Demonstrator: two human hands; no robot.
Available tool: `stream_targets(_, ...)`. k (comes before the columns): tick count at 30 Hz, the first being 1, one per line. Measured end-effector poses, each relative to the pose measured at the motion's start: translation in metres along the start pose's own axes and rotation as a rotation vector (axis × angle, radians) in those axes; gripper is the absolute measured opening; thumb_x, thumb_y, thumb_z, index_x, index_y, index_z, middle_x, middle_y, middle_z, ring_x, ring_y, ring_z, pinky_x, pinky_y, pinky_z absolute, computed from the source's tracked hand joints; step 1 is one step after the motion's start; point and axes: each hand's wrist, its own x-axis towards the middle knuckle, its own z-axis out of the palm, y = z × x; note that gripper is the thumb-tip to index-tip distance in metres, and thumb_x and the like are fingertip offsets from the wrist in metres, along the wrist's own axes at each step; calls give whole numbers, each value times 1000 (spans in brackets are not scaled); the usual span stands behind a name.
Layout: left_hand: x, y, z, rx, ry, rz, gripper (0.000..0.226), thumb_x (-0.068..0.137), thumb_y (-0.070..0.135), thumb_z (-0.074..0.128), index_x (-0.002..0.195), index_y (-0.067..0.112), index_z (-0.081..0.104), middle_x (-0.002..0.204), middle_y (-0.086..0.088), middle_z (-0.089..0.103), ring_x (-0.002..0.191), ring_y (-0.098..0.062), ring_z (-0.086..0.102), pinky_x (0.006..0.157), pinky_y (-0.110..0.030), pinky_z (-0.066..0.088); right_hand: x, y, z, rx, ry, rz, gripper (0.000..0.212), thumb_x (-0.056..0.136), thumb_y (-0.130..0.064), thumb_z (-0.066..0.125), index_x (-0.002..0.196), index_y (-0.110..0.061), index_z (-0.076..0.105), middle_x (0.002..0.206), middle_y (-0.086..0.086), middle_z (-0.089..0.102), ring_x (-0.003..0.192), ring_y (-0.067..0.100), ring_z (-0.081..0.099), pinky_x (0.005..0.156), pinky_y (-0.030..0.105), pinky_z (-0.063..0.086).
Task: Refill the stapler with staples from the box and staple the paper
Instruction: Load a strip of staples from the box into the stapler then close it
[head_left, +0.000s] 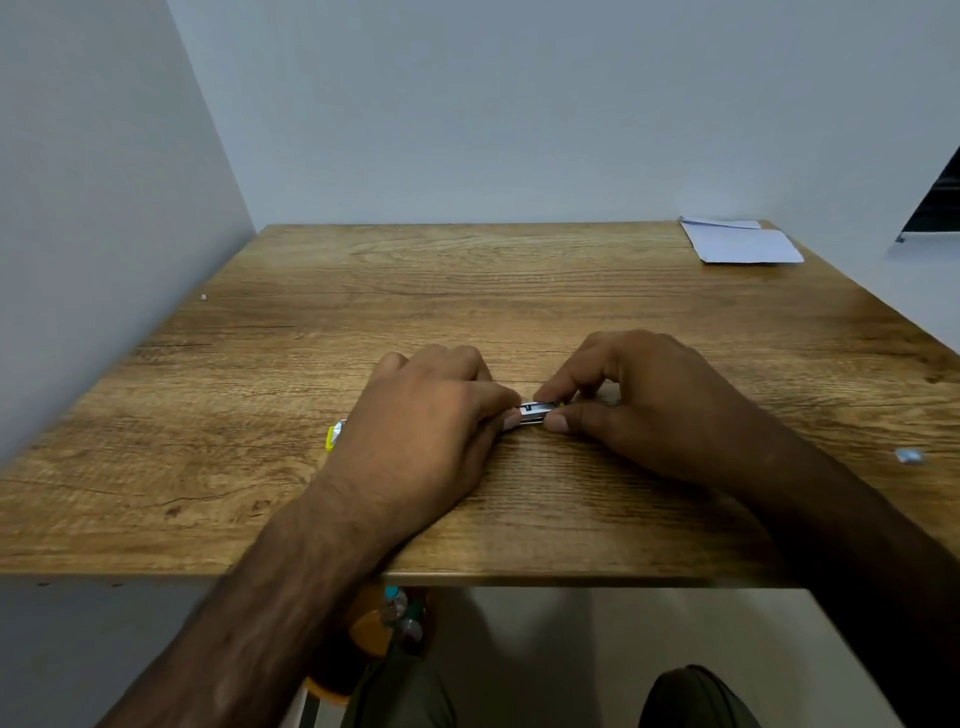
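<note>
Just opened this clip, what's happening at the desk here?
A person sits at a wooden table, both hands on a small stapler lying near the front middle. The left hand covers most of it, with its yellow end showing beyond; the right hand pinches the exposed metal part between thumb and fingers. Whether staples are in is not visible. The paper lies untouched at the far right corner.
</note>
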Motion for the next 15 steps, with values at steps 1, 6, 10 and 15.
stream_targets(1,-1,-1,0,2,-4,6,39,100,51,38,128,43,63,111,16,57,109,-9,51,91,-37,40,0,0,0,0,-1,2,13,78,-43,77,91,-45,77,94,-17,69,90,4,62,84,39,52)
stream_targets(6,-15,-23,-8,4,12,-33,49,92,61,43,131,37,60,114,15,60,107,-9,55,90,-36,45,0,2,2,1,-2,27,15,80,-45,76,94,-47,76,94,-19,68,90,1,59,82,37,51)
stream_targets(10,-39,-66,-19,-77,-22,-133,49,84,77,44,106,41,69,101,22,58,93,-3,57,81,-40,53,1,3,3,-4,-5,27,14,79,-44,76,93,-46,76,92,-20,68,88,1,59,79,35,51)
stream_targets(15,-48,-81,-18,-333,71,-179,24,81,61,64,94,42,71,95,20,69,83,-1,63,69,-32,53,2,2,3,-19,-8,52,13,78,-43,77,92,-46,76,91,-19,68,88,2,59,77,35,50)
